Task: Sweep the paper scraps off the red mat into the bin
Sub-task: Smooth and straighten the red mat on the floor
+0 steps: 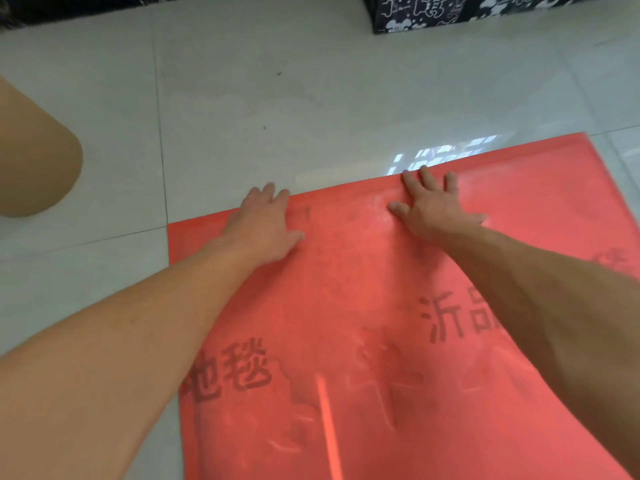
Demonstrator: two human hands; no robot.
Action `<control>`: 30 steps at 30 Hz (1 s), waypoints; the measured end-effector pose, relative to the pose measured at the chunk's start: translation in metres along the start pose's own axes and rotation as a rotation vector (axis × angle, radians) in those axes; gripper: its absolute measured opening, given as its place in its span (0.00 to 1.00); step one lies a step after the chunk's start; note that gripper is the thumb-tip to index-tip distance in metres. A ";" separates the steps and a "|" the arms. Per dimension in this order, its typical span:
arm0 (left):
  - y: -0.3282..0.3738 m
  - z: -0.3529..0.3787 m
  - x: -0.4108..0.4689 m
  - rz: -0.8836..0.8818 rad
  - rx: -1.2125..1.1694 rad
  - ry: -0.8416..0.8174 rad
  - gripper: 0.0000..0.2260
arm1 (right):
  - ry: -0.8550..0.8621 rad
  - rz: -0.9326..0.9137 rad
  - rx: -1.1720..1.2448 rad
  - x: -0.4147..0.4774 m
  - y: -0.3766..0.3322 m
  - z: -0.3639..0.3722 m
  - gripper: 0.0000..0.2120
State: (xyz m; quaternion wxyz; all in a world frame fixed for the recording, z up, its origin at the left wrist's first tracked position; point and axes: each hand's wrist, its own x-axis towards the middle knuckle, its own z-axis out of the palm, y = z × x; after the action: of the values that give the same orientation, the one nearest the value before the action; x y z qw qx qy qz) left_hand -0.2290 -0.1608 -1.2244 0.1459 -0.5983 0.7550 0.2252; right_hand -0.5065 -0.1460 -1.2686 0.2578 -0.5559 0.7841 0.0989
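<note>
I count: red mat (346, 289), one; left hand (263, 226) and right hand (433, 209), two together; tan rounded object (34, 161), one; black-and-white patterned box (450, 12), one.

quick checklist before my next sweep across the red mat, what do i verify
1. Left hand flat on the thin red mat, no grip on anything: ok.
2. Right hand flat, fingertips at the mat's far edge: ok.
3. Paper scraps located: cannot tell; only pale streaks show at the near end.
4. Bin located: cannot tell; a tan rounded object stands on the floor at left, but what it is stays unclear.
5. Both hands on the mat, not on the grey tiled floor: ok.
</note>
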 end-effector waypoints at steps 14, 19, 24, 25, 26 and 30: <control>0.119 0.042 0.053 0.021 0.122 -0.221 0.61 | 0.098 -0.082 -0.050 -0.005 0.013 -0.001 0.33; 0.123 0.036 0.045 -0.002 0.136 -0.231 0.59 | 0.115 0.026 0.063 0.011 0.068 -0.024 0.29; 0.125 0.034 0.040 -0.011 0.111 -0.221 0.57 | 0.112 0.180 0.139 0.039 0.136 -0.056 0.26; 0.125 0.034 0.040 -0.012 0.103 -0.211 0.57 | 0.117 0.220 0.176 0.044 0.149 -0.062 0.25; 0.124 0.035 0.039 -0.011 0.100 -0.198 0.57 | 0.115 0.255 0.203 0.048 0.161 -0.067 0.25; 0.120 0.039 0.041 -0.007 0.081 -0.184 0.57 | 0.105 0.308 0.231 0.061 0.186 -0.075 0.25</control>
State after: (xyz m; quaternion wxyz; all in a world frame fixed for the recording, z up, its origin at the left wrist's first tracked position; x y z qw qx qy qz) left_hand -0.3575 -0.1529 -1.2577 0.2394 -0.5713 0.7449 0.2479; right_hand -0.7152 -0.1617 -1.2603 0.2606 -0.4005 0.8783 0.0174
